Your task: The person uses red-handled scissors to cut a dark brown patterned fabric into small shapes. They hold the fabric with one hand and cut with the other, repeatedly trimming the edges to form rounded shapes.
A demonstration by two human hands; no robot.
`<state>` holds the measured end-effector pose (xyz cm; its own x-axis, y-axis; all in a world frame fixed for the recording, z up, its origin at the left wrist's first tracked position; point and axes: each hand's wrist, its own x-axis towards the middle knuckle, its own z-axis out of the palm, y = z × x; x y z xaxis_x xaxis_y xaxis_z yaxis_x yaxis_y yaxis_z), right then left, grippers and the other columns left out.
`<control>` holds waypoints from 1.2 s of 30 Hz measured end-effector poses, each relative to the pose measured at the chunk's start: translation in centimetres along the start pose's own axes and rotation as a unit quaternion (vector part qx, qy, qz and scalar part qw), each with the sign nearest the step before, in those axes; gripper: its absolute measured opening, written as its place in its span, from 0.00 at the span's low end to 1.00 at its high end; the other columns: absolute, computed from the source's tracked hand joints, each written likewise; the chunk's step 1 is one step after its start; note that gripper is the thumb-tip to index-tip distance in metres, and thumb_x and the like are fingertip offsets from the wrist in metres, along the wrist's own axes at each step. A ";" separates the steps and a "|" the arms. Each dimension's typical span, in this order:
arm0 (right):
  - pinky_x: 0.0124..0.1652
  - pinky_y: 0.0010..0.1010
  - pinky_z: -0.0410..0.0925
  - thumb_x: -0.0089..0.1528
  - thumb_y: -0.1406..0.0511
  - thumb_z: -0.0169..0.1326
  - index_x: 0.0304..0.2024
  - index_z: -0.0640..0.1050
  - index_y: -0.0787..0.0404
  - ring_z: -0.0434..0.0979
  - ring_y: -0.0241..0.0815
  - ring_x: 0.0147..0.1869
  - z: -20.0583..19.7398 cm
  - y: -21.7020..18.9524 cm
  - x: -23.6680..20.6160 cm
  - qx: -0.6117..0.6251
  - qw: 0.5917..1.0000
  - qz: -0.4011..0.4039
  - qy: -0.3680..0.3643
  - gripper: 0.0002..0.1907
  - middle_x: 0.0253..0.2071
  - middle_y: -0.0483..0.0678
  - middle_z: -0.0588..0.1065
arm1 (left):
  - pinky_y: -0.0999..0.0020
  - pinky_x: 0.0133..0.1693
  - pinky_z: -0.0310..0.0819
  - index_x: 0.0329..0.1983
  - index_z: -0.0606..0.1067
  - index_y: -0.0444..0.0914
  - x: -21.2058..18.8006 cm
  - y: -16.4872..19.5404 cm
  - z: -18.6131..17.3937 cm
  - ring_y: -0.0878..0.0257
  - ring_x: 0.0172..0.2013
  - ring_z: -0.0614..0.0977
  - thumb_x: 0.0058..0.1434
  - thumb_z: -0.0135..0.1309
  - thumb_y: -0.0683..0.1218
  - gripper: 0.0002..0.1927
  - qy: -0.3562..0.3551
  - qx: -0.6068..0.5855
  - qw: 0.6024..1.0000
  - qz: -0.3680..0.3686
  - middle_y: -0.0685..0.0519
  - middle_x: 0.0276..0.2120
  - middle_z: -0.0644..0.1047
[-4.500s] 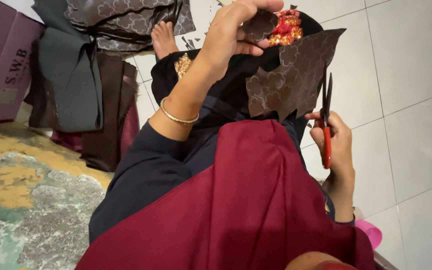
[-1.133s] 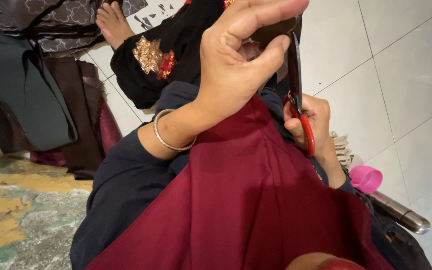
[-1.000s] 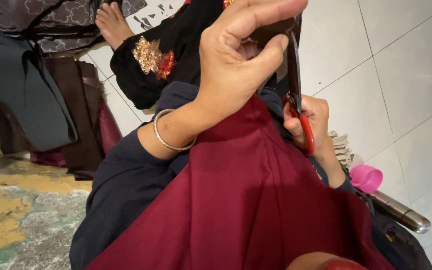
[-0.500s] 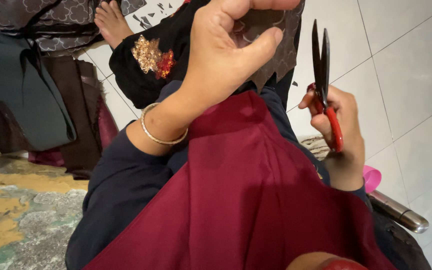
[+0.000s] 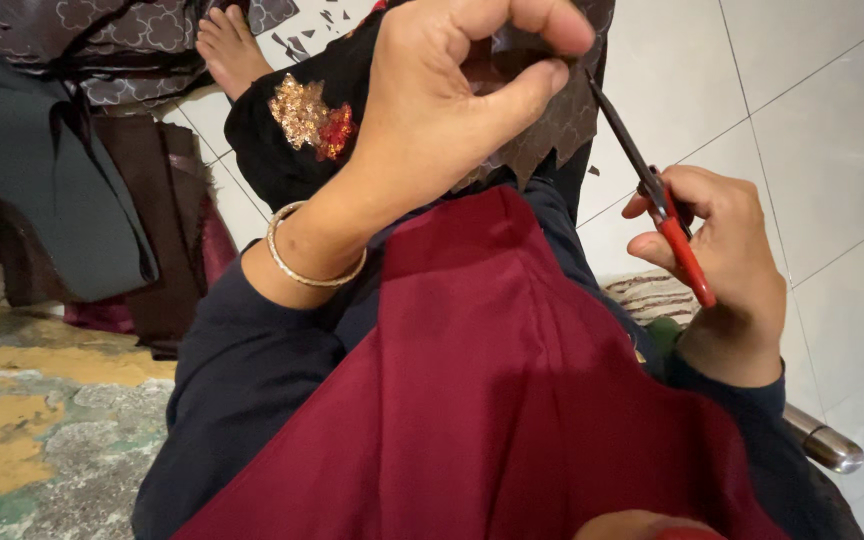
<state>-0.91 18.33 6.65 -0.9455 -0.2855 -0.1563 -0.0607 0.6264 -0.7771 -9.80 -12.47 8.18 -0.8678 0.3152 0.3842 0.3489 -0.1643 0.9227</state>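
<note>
- Two hands up over the lap.
- Left hand (image 5: 452, 110) grip clamped on brown fabric piece (image 5: 552, 125), top centre.
- Right hand (image 5: 727, 265) grip clamped on red-handled scissors (image 5: 657, 200); blades at the fabric's right edge.
- Maroon cloth (image 5: 492, 400) near.

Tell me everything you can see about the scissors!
The scissors have red handles and thin dark blades, probably metal. The right hand holds them, its fingers wrapped round the red handles. The blades slant up and to the left, and their tips reach the jagged edge of the dark brown fabric piece that the left hand pinches. The tips are hidden there, so how far the blades are open cannot be told.
</note>
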 end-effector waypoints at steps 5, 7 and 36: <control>0.31 0.25 0.60 0.53 0.42 0.65 0.39 0.80 0.63 0.66 0.30 0.25 -0.1 -0.3 0.4 -0.028 1.000 -0.006 0.003 0.32 0.25 0.42 0.69 | 0.76 0.57 0.78 0.56 0.74 0.32 0.2 -0.1 0.2 0.70 0.51 0.81 0.70 0.50 0.31 0.13 0.004 -0.075 0.997 0.004 0.53 0.51 0.78; 0.31 0.25 0.60 0.53 0.41 0.65 0.39 0.80 0.63 0.66 0.30 0.25 -0.3 -0.5 0.4 -0.037 0.999 -0.005 0.003 0.32 0.24 0.42 0.69 | 0.76 0.60 0.76 0.57 0.73 0.32 0.2 -0.1 0.3 0.70 0.53 0.81 0.69 0.48 0.30 0.15 -0.002 -0.086 0.996 0.005 0.54 0.52 0.78; 0.29 0.26 0.59 0.51 0.37 0.62 0.41 0.81 0.63 0.65 0.31 0.23 -2.2 -2.3 1.3 -0.086 0.996 -0.008 -0.013 0.37 0.22 0.42 0.67 | 0.73 0.60 0.75 0.63 0.70 0.34 0.7 -0.1 -1.2 0.68 0.55 0.80 0.72 0.45 0.28 0.19 -0.092 -0.123 0.988 -0.013 0.51 0.53 0.78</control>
<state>-2.74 18.09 9.56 -0.9353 -0.3145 -0.1619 -0.1321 0.7352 -0.6648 -10.82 -13.32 8.29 -0.7888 0.4830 0.3801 0.2109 -0.3681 0.9055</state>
